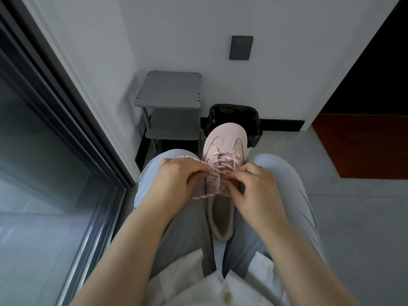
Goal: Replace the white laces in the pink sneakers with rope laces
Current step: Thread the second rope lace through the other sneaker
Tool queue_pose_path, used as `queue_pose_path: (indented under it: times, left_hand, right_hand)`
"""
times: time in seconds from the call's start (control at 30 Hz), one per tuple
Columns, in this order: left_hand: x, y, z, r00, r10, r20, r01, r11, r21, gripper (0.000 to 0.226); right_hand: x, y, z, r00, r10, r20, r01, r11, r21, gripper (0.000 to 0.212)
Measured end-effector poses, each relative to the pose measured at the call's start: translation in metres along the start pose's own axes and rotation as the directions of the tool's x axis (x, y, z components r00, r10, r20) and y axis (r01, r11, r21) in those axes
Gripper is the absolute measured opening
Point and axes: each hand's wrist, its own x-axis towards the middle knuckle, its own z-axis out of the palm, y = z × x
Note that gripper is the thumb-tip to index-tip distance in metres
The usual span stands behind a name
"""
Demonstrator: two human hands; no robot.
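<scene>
Pink sneaker [223,149] is wedged between the thighs at frame centre, toe pointing toward the top of the frame, heel opening toward the viewer. Lower eyelets are already crossed with a pink rope lace [225,161] flecked with dark marks; several crossings are visible over the tongue. No white lace is seen in the shoe.

Left hand [176,182] is curled, fingertips pinched on the lace at the upper-left eyelet row. One lace strand is looped over the back of this hand toward the left knee. A second strand runs out below the hand, lying across the left thigh and the side of the shoe.

Right hand [254,191] is curled too, thumb and forefinger closed on the lace or eyelet flap at the right side of the shoe mouth; exactly which cannot be told, as the fingertips hide the contact.

Legs are in light blue trousers [287,173]; a white shirt hem [198,281] with one button is at bottom centre.

Background, upper centre: grey two-tier shelf [170,89] against the wall, black-lined bin [234,113] just right of it, partly hidden by the toe. Glass door frame [66,102] runs down the left side.
</scene>
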Motion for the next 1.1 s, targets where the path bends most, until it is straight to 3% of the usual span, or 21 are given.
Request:
queue_pose_path:
  times: [0.13,0.37,0.8,0.93,1.0,1.1]
  left_hand:
    - [-0.002,0.001,0.001,0.994,-0.081,0.069,0.077,0.995,0.058,0.017]
    - [-0.003,0.008,0.003,0.991,-0.134,0.010,0.132,0.987,0.094,0.013]
    - [0.002,0.008,0.015,0.993,-0.104,0.055,0.093,0.981,0.168,0.011]
    - [-0.003,0.007,0.019,0.999,-0.052,-0.009,0.053,0.983,0.174,0.022]
    - [-0.003,0.006,0.019,0.996,-0.028,-0.081,0.042,0.984,0.174,0.024]
    - [-0.004,0.006,0.016,0.979,-0.053,-0.199,0.083,0.986,0.147,0.022]
  right_hand:
    - [0.001,-0.003,0.004,1.000,0.020,0.008,-0.019,0.994,-0.105,0.013]
    - [0.003,-0.006,0.005,0.999,0.050,0.018,-0.048,0.994,-0.096,0.016]
    - [0.005,-0.008,0.006,0.997,0.035,0.064,-0.028,0.993,-0.117,0.011]
    - [0.006,-0.008,0.007,0.997,0.057,0.052,-0.050,0.990,-0.129,0.012]
    - [0.003,-0.006,0.007,0.998,0.039,0.053,-0.031,0.988,-0.150,0.003]
    - [0.002,0.002,0.001,0.993,0.041,0.108,-0.031,0.995,-0.092,0.006]
